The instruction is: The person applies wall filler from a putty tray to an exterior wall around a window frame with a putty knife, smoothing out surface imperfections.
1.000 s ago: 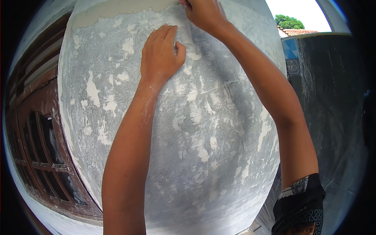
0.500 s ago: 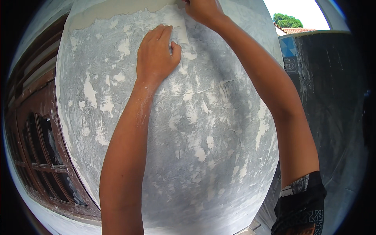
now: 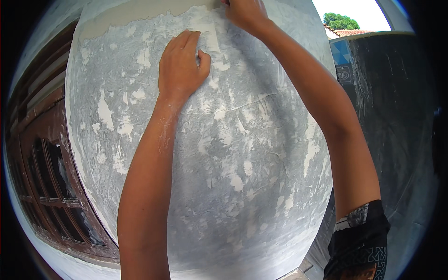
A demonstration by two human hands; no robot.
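Note:
A grey plastered wall [image 3: 224, 154] patched with white fills the middle of the view. My left hand [image 3: 183, 63] rests against its upper part, fingers stretched upward and thumb held apart, with nothing in it. Pale dust marks the wrist. At the top edge my right hand [image 3: 246, 14] is closed, partly cut off by the picture's border. Only a small dark bit of what it grips shows beside the fingers, too little to name. A smooth beige coat [image 3: 135, 13] with a ragged lower edge covers the wall's top, just left of that hand.
On the left stands a brown wooden window frame [image 3: 65, 201] with dark glass panes. A dark sheet-like panel [image 3: 396, 116] rises on the right. Beyond it a green tree [image 3: 340, 21] and a tiled roof [image 3: 354, 32] appear.
The view has shifted slightly, so the wall and my left hand sit a little further left. My right hand sits slightly further right, still at the top edge and closed.

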